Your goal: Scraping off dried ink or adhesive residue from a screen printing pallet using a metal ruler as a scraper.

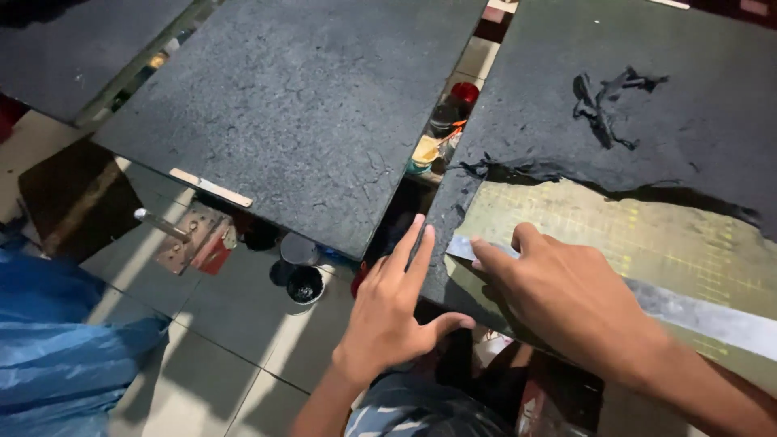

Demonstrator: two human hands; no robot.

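Nearest, the left hand [388,311] lies flat with fingers spread, holding nothing, its fingertips on the near edge of a dark coated board [566,105]. Just right of it, the right hand [566,295] presses a long flat metal strip [696,311] onto the board's bared yellowish patch [647,235], fingers curled loosely on it. Farther left lies a second dark slab [299,97], small pots [305,283] on the tiled floor [227,340] beneath.

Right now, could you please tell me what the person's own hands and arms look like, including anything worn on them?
Both are bare: the left hand and the right hand carry no gloves, rings or watch, and both forearms show no sleeves up to the frame edge. The fingernails are short and plain. No markings or bands show on either wrist.
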